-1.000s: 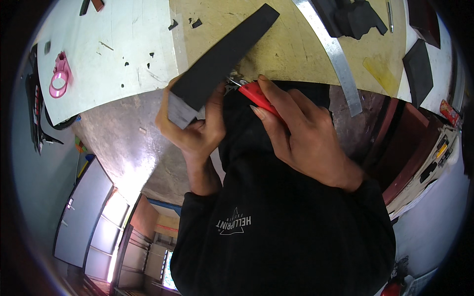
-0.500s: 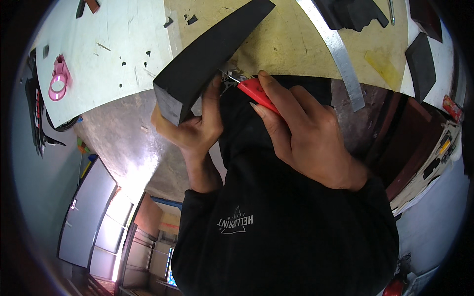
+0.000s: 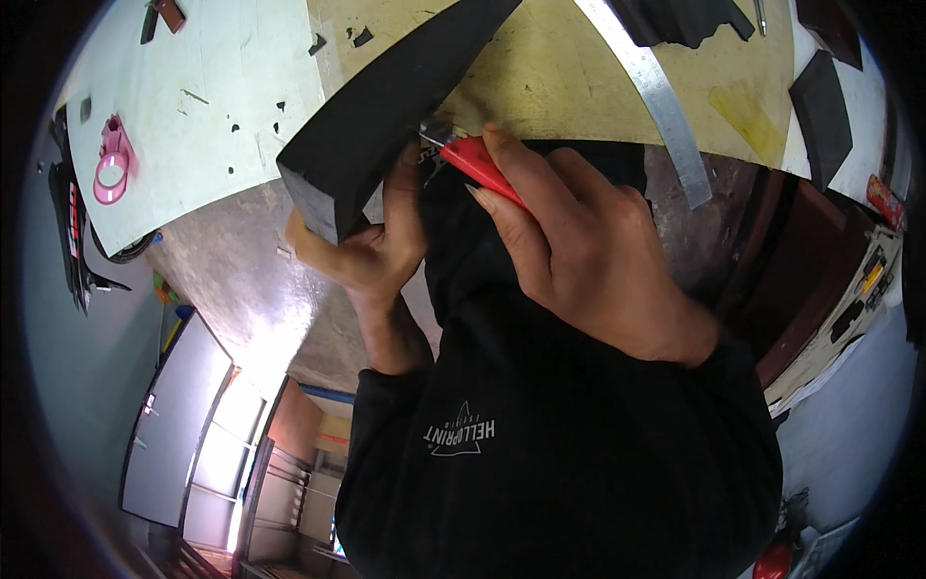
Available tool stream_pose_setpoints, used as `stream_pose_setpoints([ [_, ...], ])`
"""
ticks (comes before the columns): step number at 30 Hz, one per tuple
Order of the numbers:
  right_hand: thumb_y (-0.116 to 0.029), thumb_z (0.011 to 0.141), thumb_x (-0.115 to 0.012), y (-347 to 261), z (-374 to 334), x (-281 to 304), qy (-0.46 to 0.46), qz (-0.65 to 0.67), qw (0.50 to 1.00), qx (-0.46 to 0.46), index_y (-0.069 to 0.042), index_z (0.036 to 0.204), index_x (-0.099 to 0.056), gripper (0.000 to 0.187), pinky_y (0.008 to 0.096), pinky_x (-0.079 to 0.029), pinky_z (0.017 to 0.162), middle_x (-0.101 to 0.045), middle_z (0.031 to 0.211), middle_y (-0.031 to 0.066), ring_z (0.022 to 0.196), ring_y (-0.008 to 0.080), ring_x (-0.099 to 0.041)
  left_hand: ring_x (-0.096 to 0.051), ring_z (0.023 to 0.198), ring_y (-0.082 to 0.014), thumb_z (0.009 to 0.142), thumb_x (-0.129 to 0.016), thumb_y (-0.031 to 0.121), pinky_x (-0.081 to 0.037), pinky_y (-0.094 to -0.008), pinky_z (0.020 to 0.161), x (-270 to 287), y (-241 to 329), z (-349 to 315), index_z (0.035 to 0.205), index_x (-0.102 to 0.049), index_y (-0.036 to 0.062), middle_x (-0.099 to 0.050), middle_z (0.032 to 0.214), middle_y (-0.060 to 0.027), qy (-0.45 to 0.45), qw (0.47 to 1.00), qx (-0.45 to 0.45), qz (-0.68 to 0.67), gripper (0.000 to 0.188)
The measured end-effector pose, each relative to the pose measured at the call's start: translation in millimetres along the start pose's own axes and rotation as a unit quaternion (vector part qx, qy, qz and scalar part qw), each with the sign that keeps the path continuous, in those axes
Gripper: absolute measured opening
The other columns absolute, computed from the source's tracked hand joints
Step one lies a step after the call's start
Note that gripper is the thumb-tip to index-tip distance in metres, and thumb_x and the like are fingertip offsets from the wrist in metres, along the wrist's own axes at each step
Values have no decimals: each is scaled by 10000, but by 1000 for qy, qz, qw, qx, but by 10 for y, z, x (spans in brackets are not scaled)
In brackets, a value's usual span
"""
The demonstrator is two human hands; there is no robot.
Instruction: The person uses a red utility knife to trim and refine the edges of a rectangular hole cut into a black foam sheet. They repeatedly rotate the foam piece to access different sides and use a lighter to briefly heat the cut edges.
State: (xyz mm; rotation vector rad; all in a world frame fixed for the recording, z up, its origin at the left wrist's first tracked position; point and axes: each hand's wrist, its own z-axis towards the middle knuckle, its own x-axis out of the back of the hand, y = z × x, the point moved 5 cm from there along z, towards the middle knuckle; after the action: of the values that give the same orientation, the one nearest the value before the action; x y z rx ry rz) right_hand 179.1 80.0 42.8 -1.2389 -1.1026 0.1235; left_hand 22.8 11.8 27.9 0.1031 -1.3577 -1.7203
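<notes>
My left hand [image 3: 371,246] is closed round the near end of a long, thick black foam block [image 3: 386,106]. The block tilts up and away to the right, over the table. A red-handled cutter knife [image 3: 479,167] is gripped in my right hand [image 3: 588,232], fingers wrapped round the handle. Its blade meets the block's right edge, close to my left thumb. A small dark scrap [image 3: 437,128] sits by the blade; whether it is still joined to the block I cannot tell.
On the table's yellowish mat [image 3: 569,101] lie a steel ruler [image 3: 666,116], overhanging the front edge, and a dark sheet piece [image 3: 680,19]. A black slab [image 3: 823,116] lies at the right. Towards the left are a pink tape dispenser [image 3: 114,164] and several black scraps.
Both hands, the block and the knife have shifted slightly left and away from me. A dark scrap now shows more plainly at the blade.
</notes>
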Motion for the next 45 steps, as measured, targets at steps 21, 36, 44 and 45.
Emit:
stream_pose_setpoints([
  [21,-133,876,-642,-28,-15,38,-6,-18,1000,-9,20,1223,-539,393,334,-465,452,-558,714,139,516,245,-582,-683,751,-198,683,-785,-53,-512,-263,686,-3,-10,-46,965,-619,-97,-692,859,-175,30,1000,0,-4,330],
  [36,-136,871,-642,-36,-22,68,12,-31,999,-6,5,1216,-549,385,335,-465,451,-561,719,133,513,245,-584,-681,736,-190,692,-773,-55,-514,-258,668,-7,20,-6,959,-623,-107,-694,863,-169,14,999,-37,24,310],
  [44,-137,869,-644,-17,-40,62,10,-39,999,-11,-1,1216,-554,383,332,-465,451,-566,723,128,509,243,-580,-683,756,-198,695,-764,-68,-518,-264,687,-26,29,7,968,-617,-116,-691,865,-181,1,999,-40,10,314],
  [45,-137,869,-644,-15,-31,58,13,-36,999,-9,-1,1217,-554,385,332,-464,451,-566,723,127,508,243,-578,-683,757,-198,695,-765,-66,-518,-263,691,-22,18,-15,972,-615,-116,-691,865,-182,21,1000,-18,-5,319],
])
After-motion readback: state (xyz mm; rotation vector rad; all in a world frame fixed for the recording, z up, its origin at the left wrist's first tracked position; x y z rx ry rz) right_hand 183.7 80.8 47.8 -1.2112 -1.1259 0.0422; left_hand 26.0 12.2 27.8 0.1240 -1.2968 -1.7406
